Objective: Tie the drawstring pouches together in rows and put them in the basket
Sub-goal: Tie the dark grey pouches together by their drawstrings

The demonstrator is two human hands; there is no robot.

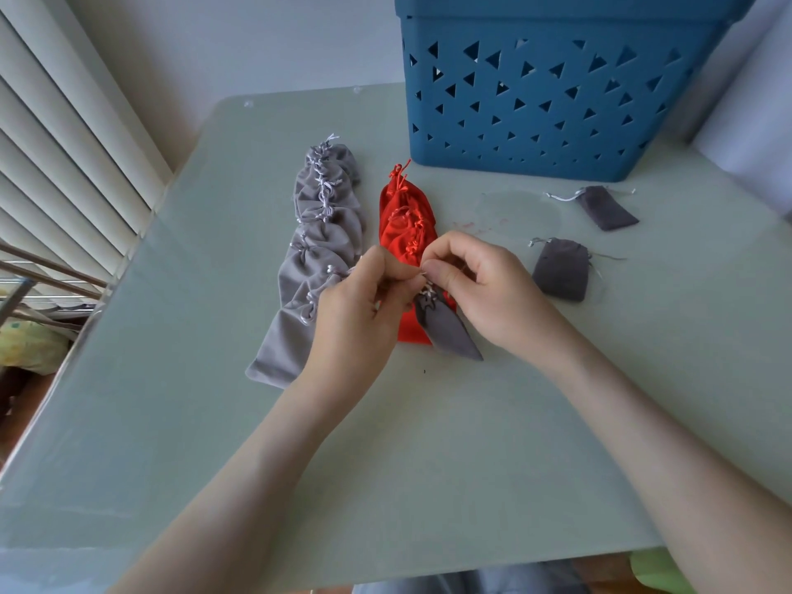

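Left hand and right hand pinch cords atop the dark pouch, hanging down-right from them (loose pouch lies right, nearer the right hand).

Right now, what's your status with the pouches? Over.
Left hand, right hand pinch cord of dark grey pouch. Light grey row, red row tied; two loose pouches wait. Basket unblocked.

Pale green glass-topped bench against a plain pale wall.
White slatted blinds fill the upper left of the frame; a yellow-green cloth shows at the left edge, below the bench top.
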